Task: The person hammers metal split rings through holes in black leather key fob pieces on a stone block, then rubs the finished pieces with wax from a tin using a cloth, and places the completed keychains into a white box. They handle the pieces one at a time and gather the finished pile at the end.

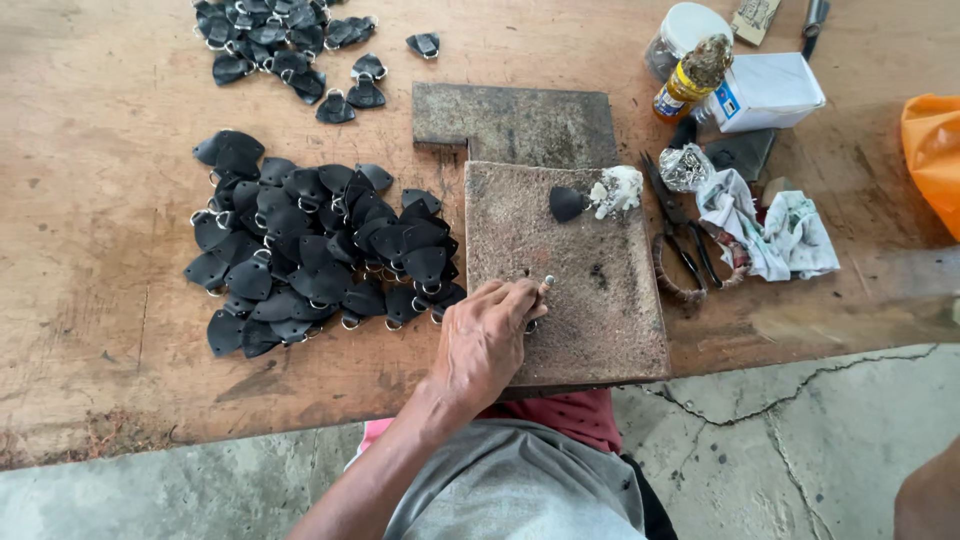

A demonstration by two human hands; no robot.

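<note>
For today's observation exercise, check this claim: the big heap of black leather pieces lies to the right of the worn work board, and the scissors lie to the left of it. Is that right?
Not quite: the sides are swapped. In the head view the heap of black leather pieces lies to the left of the worn work board, and the scissors lie to its right.

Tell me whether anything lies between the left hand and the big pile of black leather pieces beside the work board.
Nothing visible does. The left hand rests on the near left corner of the work board, and the pile of black leather pieces lies right beside it on the table; its nearest pieces almost reach the fingers. The right hand is out of view.
</note>
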